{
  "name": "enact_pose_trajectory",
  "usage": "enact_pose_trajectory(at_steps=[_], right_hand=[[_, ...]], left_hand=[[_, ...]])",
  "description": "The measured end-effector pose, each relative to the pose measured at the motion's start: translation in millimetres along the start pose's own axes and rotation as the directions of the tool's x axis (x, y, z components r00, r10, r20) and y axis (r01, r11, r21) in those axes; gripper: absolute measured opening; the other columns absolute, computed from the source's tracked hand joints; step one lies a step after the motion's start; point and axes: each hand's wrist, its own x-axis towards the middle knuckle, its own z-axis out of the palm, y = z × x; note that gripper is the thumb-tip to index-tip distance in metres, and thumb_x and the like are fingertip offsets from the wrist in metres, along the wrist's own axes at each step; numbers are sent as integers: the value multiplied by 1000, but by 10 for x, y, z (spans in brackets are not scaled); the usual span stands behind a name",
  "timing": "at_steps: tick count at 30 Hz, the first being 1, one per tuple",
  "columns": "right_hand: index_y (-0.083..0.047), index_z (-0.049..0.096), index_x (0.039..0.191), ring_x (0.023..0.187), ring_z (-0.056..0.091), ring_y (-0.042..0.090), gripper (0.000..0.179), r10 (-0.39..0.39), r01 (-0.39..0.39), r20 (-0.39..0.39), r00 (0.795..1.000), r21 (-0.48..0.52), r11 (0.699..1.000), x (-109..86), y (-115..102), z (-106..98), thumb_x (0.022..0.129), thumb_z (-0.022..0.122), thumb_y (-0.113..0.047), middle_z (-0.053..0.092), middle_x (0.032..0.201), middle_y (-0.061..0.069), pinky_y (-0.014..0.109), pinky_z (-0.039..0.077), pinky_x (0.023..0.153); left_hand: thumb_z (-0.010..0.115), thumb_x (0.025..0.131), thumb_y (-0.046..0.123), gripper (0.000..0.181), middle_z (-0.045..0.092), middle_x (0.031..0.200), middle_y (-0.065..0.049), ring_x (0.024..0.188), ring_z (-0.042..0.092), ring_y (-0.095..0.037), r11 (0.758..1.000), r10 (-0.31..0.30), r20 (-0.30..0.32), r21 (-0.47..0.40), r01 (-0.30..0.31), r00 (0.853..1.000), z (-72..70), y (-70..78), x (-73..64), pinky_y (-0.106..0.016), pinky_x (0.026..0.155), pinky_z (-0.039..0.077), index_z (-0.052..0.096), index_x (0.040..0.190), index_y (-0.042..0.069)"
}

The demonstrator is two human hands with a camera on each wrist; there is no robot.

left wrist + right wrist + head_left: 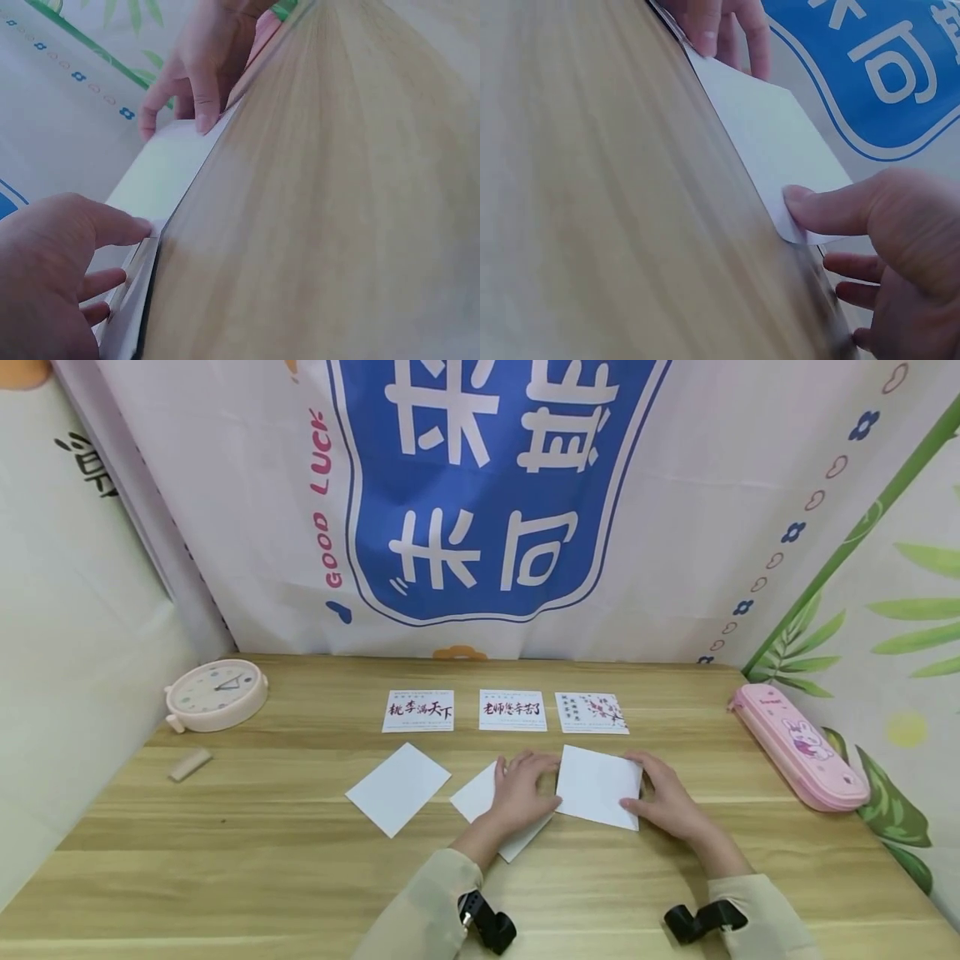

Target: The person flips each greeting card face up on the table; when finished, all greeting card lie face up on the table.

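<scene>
A blank white card (598, 787) is held by its two sides between my hands, low over the wooden table. My left hand (520, 793) pinches its left edge, thumb near the lower corner. On the opposite side my right hand (667, 797) grips the right edge, and its thumb (817, 210) lies on the white face in the right wrist view. Under my left hand, a second blank card (474, 793) lies turned at an angle, partly hidden. Further left rests a third blank card (397, 789), also turned at an angle.
Along the back lie three printed cards: a left one (418, 725), a middle one (513, 723) and one with red blossoms (600, 710). A pink clock (217, 693) and a small beige block (191, 765) are at left, a pink pencil case (798, 747) at right.
</scene>
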Motion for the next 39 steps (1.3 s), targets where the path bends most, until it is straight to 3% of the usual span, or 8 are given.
enact_pose_trajectory(at_steps=[7, 13, 20, 26, 29, 33, 35, 39], right_hand=[[-2, 36, 125, 62, 43, 15, 60, 58, -59, -28, 998, -42, 997, 5, -69, 35, 74, 66, -2, 44, 71, 3, 25, 37, 53], [0, 28, 130, 55, 42, 11, 64, 78, -78, -61, 995, 4, 997, 22, -120, 59, 76, 61, 4, 49, 64, 0, 23, 37, 49], [5, 53, 79, 56, 47, 8, 9, 172, -148, -132, 976, 170, 974, 21, -130, 86, 79, 60, -1, 58, 64, 5, 20, 40, 51], [7, 62, 80, 57, 47, 6, 12, 233, -151, -219, 948, 337, 930, 17, -141, 63, 80, 60, -5, 57, 66, 5, 19, 41, 50], [2, 64, 82, 59, 52, 6, 12, 300, -173, -132, 945, 576, 799, 20, -138, 34, 83, 56, -8, 60, 67, 3, 19, 45, 53], [-6, 64, 87, 73, 60, 15, 22, 241, -167, 53, 969, 861, 480, 8, -99, -16, 91, 43, -12, 65, 81, 7, 26, 49, 68], [-5, 63, 93, 84, 60, 20, 31, 157, -167, 116, 981, 916, 366, -1, -72, -41, 94, 34, -14, 63, 92, 11, 31, 46, 76], [0, 60, 103, 96, 55, 25, 37, 61, -191, 181, 982, 935, 300, -11, -33, -71, 96, 26, -13, 60, 102, 14, 36, 40, 84]], left_hand=[[68, 69, 12, 41, 60, 103, 1, 100, 50, -17, 990, -37, -102, -140, 22, 994, 9, 6, 28, -54, 96, 5, 56, 108, 11], [66, 67, 8, 31, 59, 73, 11, 74, 54, -5, 983, -59, -138, -179, 34, 989, 3, 1, 38, -53, 96, 9, 58, 96, 11], [65, 72, 11, 11, 61, 72, 6, 70, 55, -7, 981, -51, -222, -196, 6, 974, 2, -15, 38, -52, 95, 16, 62, 83, 11], [66, 74, 12, 8, 61, 74, 2, 67, 55, -8, 944, -84, -298, -329, -20, 951, -4, 6, 43, -24, 69, 44, 68, 81, 7], [65, 75, 9, 10, 61, 72, -1, 64, 54, -7, 898, -109, -278, -438, -25, 954, -5, 13, 47, -18, 58, 45, 68, 82, 2], [62, 76, 4, 10, 64, 72, -7, 63, 58, -10, 799, -141, -210, -602, -14, 967, -14, 31, 38, -18, 56, 47, 66, 83, -3], [60, 78, 0, 11, 64, 75, -13, 67, 61, -19, 738, -148, -167, -674, -4, 975, -77, 98, 5, -19, 58, 48, 64, 85, -7], [54, 80, -4, 12, 62, 83, -22, 78, 60, -34, 639, -146, -130, -769, -6, 981, -166, 188, -36, -24, 65, 49, 59, 88, -13]])
